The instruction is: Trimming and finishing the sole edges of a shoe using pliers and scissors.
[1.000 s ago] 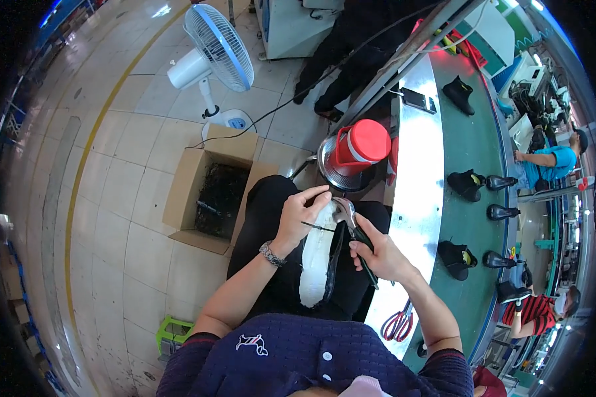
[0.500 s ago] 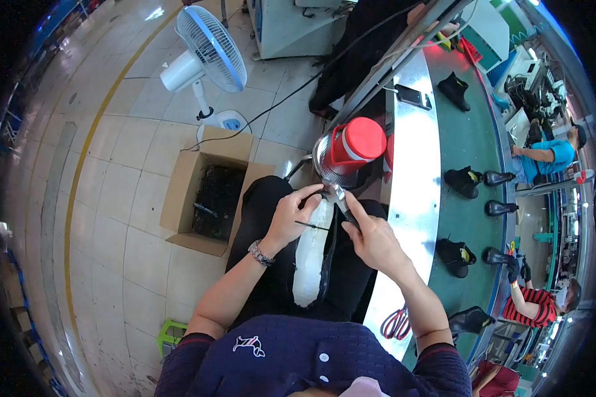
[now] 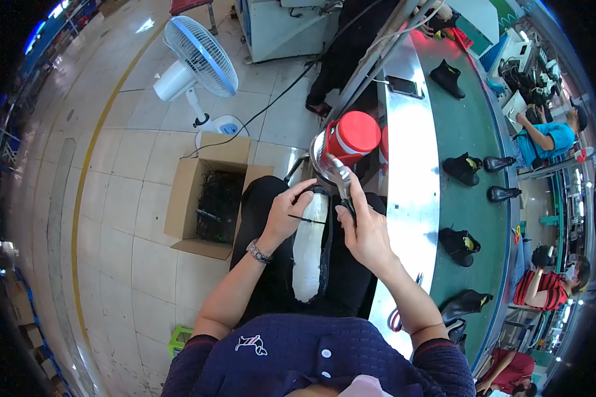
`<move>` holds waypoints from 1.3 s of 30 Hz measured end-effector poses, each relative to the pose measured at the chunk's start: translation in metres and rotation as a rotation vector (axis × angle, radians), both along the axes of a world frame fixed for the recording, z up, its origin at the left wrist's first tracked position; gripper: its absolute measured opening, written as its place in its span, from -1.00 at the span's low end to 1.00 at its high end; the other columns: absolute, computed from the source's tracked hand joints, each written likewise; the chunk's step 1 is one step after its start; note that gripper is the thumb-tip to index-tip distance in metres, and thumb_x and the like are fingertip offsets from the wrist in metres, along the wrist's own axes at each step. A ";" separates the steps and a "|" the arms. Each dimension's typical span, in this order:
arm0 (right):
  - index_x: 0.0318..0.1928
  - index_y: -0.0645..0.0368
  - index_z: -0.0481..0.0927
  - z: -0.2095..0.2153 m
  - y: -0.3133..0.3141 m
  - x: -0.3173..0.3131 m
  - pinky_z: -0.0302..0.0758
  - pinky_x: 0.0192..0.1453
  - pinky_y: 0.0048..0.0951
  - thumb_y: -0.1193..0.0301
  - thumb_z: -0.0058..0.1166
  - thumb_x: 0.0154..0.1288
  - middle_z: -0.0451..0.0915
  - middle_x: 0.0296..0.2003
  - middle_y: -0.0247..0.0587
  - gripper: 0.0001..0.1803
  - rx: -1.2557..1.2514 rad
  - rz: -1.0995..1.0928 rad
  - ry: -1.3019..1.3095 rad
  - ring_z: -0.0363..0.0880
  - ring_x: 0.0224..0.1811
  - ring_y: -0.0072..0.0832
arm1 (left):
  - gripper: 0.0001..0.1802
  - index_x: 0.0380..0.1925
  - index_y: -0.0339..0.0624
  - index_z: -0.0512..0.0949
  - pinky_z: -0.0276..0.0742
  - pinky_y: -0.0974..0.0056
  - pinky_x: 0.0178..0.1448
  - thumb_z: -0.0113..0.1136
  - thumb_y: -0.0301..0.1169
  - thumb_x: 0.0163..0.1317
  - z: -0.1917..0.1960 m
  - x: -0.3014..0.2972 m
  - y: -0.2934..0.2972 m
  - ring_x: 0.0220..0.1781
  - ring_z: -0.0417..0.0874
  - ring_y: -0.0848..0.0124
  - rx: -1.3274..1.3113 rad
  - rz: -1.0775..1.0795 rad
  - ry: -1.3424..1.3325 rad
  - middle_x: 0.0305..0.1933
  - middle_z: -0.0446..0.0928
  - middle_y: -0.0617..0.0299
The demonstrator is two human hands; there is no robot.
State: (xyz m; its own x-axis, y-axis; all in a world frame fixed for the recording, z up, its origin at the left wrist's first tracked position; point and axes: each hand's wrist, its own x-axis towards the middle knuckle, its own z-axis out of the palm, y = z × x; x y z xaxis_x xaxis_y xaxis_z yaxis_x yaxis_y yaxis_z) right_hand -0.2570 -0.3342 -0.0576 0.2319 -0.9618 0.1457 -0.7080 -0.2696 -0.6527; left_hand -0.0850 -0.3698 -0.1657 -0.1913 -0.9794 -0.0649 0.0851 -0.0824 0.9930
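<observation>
A black shoe lies bottom up between my thighs, its pale white underside facing me. My left hand grips the shoe's far end, fingers curled over the dark edge. A thin black strip crosses the white underside beside my left thumb. In my right hand is a hammer with a shiny metal head and a dark handle. Its head is raised just beyond the shoe's far end, apart from it. The handle is partly hidden by my fingers.
A red-lidded jug stands past my knees, near a metal bench. Beyond runs a green conveyor with black shoes. An open carton of dark scraps and a fan stand left. Co-workers sit across the conveyor.
My right hand has lifted the hammer up and away from the shoe's far end. My left hand stays on the shoe. The view has shifted slightly.
</observation>
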 end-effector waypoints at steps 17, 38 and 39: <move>0.45 -0.08 0.07 -0.029 0.004 -0.025 0.51 -0.18 0.10 0.39 0.05 0.33 0.62 -0.37 0.28 -0.27 0.235 -0.015 0.028 0.61 -0.27 0.18 | -0.51 0.17 -0.27 0.50 0.46 0.45 -0.06 0.23 -0.46 0.20 -0.001 0.010 -0.003 -0.20 0.55 0.57 0.043 -0.132 0.035 -0.15 0.61 0.28; 0.00 0.28 0.49 -0.124 0.276 -0.178 0.51 0.02 -0.20 0.38 0.32 0.10 0.58 -0.16 0.04 -0.53 0.398 -1.278 0.198 0.59 -0.09 -0.13 | -0.44 0.30 -0.32 0.37 0.35 0.37 0.29 0.11 -0.61 0.24 0.007 0.008 -0.003 0.16 0.51 0.45 0.117 -0.187 0.109 0.21 0.49 0.17; -0.03 0.27 0.51 -0.127 0.286 -0.179 0.51 -0.01 -0.19 0.36 0.35 0.08 0.59 -0.21 0.01 -0.53 0.502 -1.296 0.127 0.59 -0.14 -0.14 | -0.43 0.30 -0.32 0.36 0.35 0.38 0.29 0.11 -0.60 0.25 0.008 0.008 -0.003 0.16 0.51 0.45 0.119 -0.193 0.103 0.22 0.49 0.16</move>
